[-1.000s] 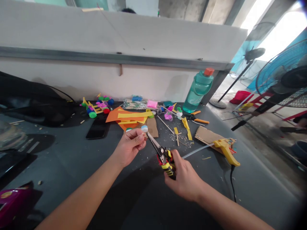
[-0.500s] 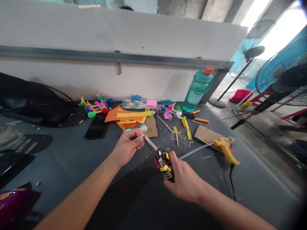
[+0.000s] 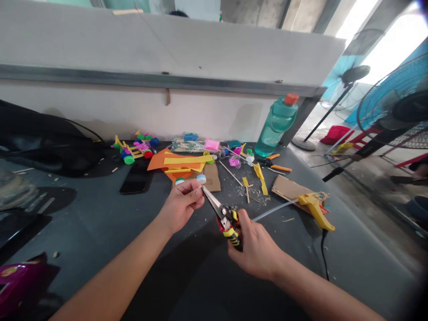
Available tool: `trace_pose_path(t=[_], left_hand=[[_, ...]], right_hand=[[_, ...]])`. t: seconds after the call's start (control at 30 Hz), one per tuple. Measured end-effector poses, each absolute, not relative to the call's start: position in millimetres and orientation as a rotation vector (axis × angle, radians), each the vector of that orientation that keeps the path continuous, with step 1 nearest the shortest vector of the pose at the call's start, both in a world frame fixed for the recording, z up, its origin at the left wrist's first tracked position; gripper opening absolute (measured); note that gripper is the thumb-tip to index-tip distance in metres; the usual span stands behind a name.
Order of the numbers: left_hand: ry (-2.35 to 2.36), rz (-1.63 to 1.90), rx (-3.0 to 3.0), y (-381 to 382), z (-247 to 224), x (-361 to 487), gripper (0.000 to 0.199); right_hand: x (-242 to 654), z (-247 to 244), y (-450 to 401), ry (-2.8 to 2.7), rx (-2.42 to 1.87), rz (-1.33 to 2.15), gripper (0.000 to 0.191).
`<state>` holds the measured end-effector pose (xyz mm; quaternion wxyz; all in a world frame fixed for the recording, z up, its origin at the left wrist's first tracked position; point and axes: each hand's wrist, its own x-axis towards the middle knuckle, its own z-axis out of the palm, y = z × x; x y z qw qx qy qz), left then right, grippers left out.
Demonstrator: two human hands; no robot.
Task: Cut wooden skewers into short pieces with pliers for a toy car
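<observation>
My right hand (image 3: 259, 243) is wrapped round the yellow-and-black handles of a pair of shears (image 3: 223, 212). Their narrow blades point up and left, tips touching the fingertips of my left hand (image 3: 182, 205). Thumb and finger of that left hand are pinched together on something small, mostly hidden by the fingers. Just beyond the fingers show a white-and-blue bottle cap (image 3: 201, 179) and a green-and-white bottle cap (image 3: 179, 180); whether they are joined to the held piece I cannot tell. Behind them lies a piece of cardboard (image 3: 212, 177).
A yellow glue gun (image 3: 314, 209) rests on cardboard at right, its cord trailing forward. Orange-handled pliers (image 3: 281, 167) lie near a teal bottle (image 3: 276, 127). Farther left are orange paper (image 3: 157, 161), a phone (image 3: 135, 179) and small colourful toy cars (image 3: 129, 154). Scraps litter the middle.
The shears' blades look slightly closer together at my left fingertips. Both hands stay in nearly the same place, and the view has shifted very slightly.
</observation>
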<state>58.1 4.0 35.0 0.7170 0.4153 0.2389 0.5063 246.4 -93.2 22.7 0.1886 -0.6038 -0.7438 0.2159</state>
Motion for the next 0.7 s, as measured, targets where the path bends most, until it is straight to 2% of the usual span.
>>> trace_pose_path(t=[0.7], left_hand=[[0.586, 1.069, 1.127, 12, 41, 46, 0.017]], right_hand=[[250, 28, -93, -2.188, -1.734, 0.599, 0.028]])
